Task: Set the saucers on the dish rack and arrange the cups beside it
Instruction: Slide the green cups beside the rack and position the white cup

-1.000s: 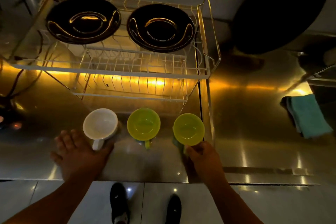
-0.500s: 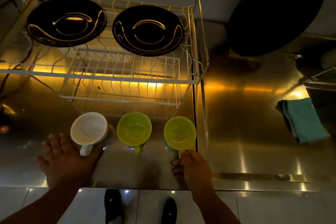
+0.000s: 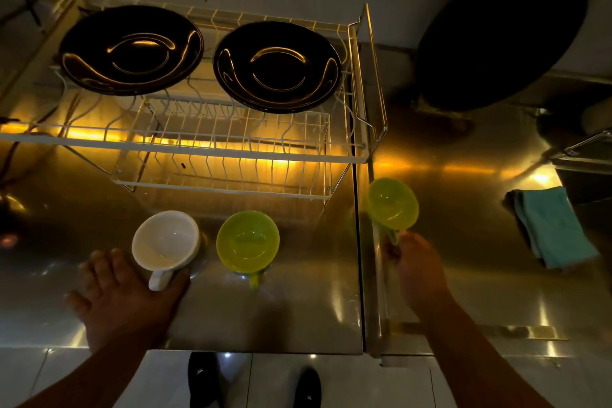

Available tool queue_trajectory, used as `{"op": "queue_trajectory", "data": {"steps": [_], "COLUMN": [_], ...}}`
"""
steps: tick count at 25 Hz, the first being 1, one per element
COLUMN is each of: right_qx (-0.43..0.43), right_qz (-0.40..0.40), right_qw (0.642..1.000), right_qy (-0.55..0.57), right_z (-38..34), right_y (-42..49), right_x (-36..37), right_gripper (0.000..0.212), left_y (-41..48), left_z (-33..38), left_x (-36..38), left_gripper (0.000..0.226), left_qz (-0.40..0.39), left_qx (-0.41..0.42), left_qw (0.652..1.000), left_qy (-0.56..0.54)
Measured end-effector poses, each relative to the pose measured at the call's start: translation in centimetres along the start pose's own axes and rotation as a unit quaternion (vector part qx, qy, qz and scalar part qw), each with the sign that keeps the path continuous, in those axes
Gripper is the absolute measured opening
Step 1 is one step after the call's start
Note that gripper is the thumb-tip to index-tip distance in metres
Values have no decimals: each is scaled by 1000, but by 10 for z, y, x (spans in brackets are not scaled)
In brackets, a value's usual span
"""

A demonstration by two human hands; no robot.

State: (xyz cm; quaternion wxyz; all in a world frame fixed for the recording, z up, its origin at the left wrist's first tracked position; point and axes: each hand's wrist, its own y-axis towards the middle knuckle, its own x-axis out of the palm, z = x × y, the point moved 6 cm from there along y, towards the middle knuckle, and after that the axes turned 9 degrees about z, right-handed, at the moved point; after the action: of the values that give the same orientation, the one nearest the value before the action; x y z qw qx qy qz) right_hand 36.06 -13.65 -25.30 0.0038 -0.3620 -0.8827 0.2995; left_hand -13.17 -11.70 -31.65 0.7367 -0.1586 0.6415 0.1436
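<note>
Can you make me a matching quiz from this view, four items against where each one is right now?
Items:
1. white cup
2. right saucer
3. teal cloth
4. tilted green cup

Places:
A. on the dish rack's upper tier
B. held by the right hand
C. beside the left hand, handle by the thumb
D. lying far right on the steel counter

Pairs: 1-C, 2-A, 3-D, 4-B

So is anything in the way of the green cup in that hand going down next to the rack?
Nothing visible. The right hand holds the green cup above bare steel counter right of the dish rack; the teal cloth lies off to the side.
</note>
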Motion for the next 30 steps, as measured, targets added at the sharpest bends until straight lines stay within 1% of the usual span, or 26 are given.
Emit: {"op": "queue_trajectory", "data": {"steps": [2, 4, 5, 9, 17, 20, 27, 30], "right_qx": [-10, -24, -17, 5, 28, 43, 40, 38], "right_qz": [-4, 23, 40, 47, 77, 85, 45, 69], "right_qw": [999, 999, 998, 999, 997, 995, 997, 994], "right_qy": [30, 26, 34, 24, 8, -2, -46, -75], "right_z": [-21, -35, -40, -42, -35, -29, -16, -29], "right_y": [31, 60, 71, 104, 123, 126, 126, 110], "right_x": [6, 13, 14, 27, 31, 31, 35, 31], "right_gripper": [20, 18, 18, 19, 13, 14, 18, 19], "left_y": [0, 0, 0, -1, -2, -1, -1, -1], "left_z": [1, 3, 4, 7, 9, 6, 8, 6], "left_x": [-2, -5, -6, -10, -13, -11, -9, -9], "left_gripper": [120, 122, 122, 124, 127, 129, 127, 127], "left_qz": [-1, -3, -4, -4, -11, -16, -4, -7], "left_qx": [-2, -3, -4, -9, -16, -22, -16, -17], "left_qw": [1000, 1000, 1000, 1000, 1000, 1000, 1000, 1000], "left_qy": [-1, -4, -5, -14, -9, -7, -3, -2]}}
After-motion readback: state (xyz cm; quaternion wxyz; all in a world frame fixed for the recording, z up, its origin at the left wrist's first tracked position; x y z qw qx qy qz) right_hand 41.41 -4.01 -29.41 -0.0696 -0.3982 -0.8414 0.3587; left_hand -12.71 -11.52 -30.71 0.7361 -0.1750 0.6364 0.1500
